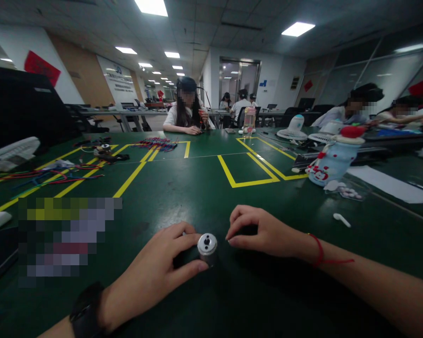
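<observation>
A small silver metal cylinder point(207, 246) stands upright on the green table, with dark holes in its round top face. My left hand point(162, 258) is closed around its left side, thumb at the front and fingers behind. To the right of the cylinder, apart from it, my right hand point(255, 230) has its thumb and index fingertips brought together. Whatever lies between those fingertips is too small to make out.
A blue bottle with a red lid point(333, 159), a small bag point(347, 191) and a white earbud point(341, 219) lie at the right. Coloured wires point(56, 176) spread at the left. A person point(186, 110) sits across the table point(169, 188).
</observation>
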{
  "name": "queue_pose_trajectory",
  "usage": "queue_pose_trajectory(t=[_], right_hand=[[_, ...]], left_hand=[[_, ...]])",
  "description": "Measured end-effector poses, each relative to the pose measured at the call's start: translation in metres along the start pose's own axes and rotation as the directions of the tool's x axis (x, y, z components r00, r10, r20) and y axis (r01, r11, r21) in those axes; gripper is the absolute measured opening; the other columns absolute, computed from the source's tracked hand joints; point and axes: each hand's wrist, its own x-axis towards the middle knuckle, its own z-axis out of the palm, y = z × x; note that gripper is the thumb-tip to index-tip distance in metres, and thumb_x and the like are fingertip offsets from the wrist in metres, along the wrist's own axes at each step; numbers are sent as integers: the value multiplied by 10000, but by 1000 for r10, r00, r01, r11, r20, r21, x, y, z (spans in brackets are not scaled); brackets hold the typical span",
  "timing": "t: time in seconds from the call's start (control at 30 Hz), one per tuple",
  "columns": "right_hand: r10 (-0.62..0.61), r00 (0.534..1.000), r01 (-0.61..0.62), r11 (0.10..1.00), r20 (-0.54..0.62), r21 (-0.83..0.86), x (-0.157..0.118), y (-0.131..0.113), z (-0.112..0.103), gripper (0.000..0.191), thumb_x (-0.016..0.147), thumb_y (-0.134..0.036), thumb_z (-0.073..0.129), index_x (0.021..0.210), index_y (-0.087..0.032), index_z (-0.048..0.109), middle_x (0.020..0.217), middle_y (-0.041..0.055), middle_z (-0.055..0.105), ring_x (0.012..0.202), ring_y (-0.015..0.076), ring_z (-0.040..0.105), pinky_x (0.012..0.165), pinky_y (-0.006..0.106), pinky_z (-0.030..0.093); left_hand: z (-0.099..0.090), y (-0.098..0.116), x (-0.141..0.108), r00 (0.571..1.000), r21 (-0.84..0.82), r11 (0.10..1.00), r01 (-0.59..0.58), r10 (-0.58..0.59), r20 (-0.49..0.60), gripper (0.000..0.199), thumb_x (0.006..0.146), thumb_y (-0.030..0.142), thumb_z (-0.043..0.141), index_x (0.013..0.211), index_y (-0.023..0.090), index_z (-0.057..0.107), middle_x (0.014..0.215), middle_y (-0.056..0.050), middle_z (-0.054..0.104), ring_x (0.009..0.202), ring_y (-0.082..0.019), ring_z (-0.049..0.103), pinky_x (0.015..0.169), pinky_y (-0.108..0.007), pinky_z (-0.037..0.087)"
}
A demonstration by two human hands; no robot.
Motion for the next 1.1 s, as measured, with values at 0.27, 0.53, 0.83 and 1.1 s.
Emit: queue_pose_trajectory(t=[0.27,0.53,0.83,1.1], right_hand=[[-37,992,61,978,119,-201,-9,18,6,168,782,-386,696,902,-284,755,987,29,577,924,171,522,832,338,390],[-20,996,25,998,89,-58,-8,13,-3,259,786,-387,688,1002,-249,727,1015,43,589,932,166,547,821,311,426],[454,733,-295,883,-507,365,2,74,-33,292,761,-413,656,843,-135,692,729,29,622,609,114,522,578,257,414],[425,734,-298,903,-529,310,-1,82,-34,298,795,-414,609,847,-127,665,712,22,594,595,113,505,570,263,396]], left_hand=[[9,-2,8,1000,2,1000,-4,4,17,174,908,377,596,1051,278,609,1046,-28,565,936,-231,530,808,-343,426],[6,0,5,1000,-6,1000,1,-1,14,157,911,371,593,1028,268,612,1044,-27,566,932,-226,533,818,-339,426],[6,0,0,1000,-26,1000,13,-12,21,141,913,356,595,1028,275,610,1043,-15,560,928,-221,529,808,-336,423],[5,3,-1,1000,-33,999,0,0,16,147,921,366,580,1024,268,618,1028,-27,566,903,-219,529,801,-341,430]])
